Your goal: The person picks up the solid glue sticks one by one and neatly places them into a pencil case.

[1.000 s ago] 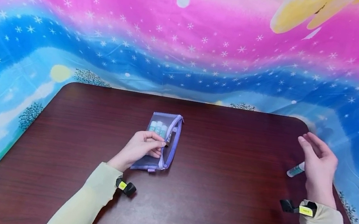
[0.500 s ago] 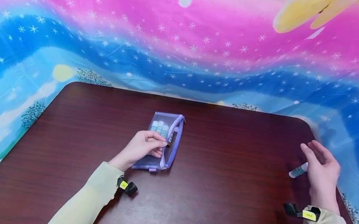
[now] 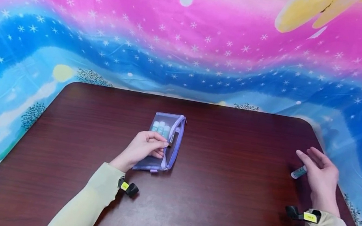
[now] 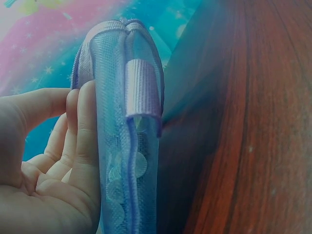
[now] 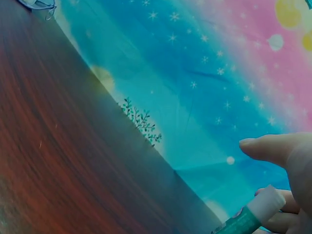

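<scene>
In the head view, a purple mesh zipper pouch (image 3: 163,119) stands at the table's middle with its zipped side unfastened. Inside show several glue sticks (image 3: 160,129) with white caps and green labels. My left hand (image 3: 142,149) pinches the near lip of the pouch's opening between thumb and fingers. The left wrist view shows the pouch's end with a lilac fabric tab (image 4: 142,90). On the right, another glue stick (image 3: 298,172) lies tilted beside my right hand (image 3: 322,178). The thumb (image 5: 265,148) stays apart from this stick, and the fingers lie behind its white cap.
The dark wooden table (image 3: 221,215) has rounded far corners. A pink and blue snowflake-patterned cloth (image 3: 191,50) hangs behind it and along both sides. A black camera strap (image 3: 300,214) sits on the right wrist and a similar strap (image 3: 128,187) on the left.
My right hand has come down toward the glue stick on the right, its thumb lowering beside it. The left hand keeps its hold on the pouch with hardly any movement.
</scene>
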### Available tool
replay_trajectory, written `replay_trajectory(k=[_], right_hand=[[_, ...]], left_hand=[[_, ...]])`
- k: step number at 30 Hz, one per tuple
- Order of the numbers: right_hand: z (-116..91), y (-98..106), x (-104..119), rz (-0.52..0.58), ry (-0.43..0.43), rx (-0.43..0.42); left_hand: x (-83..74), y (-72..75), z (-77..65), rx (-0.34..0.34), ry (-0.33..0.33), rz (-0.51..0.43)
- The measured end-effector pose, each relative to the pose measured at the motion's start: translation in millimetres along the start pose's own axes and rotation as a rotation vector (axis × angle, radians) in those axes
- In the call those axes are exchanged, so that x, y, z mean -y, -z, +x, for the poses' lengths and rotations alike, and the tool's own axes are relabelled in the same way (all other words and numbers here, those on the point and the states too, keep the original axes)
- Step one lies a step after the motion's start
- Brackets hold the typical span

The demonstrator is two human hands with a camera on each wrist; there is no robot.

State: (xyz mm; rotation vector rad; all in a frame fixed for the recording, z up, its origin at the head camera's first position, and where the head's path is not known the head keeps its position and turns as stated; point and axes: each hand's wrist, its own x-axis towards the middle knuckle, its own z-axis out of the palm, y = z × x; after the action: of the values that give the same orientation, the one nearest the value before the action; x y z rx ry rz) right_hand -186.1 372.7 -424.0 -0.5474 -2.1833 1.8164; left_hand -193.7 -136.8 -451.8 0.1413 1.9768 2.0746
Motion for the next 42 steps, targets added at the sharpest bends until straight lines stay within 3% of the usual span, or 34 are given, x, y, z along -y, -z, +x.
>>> replay_trajectory(k=[9, 19, 28, 42], right_hand=[[3, 4, -12, -0.255, -0.035, 0.042], [5, 6, -23, -0.301, -0.066, 0.069], [5, 9, -27, -0.311, -0.052, 0.15], [4, 26, -25, -0.499, 0.023, 0.273]], left_hand=[[0.8, 0.3, 1.5, 0.006, -0.007, 0.002], [0.3, 0.4, 0.4, 0.004, -0.002, 0.011], [0.0, 0.8, 0.2, 0.004, -0.007, 0.009], [-0.4, 1.3, 0.1, 0.008, -0.012, 0.006]])
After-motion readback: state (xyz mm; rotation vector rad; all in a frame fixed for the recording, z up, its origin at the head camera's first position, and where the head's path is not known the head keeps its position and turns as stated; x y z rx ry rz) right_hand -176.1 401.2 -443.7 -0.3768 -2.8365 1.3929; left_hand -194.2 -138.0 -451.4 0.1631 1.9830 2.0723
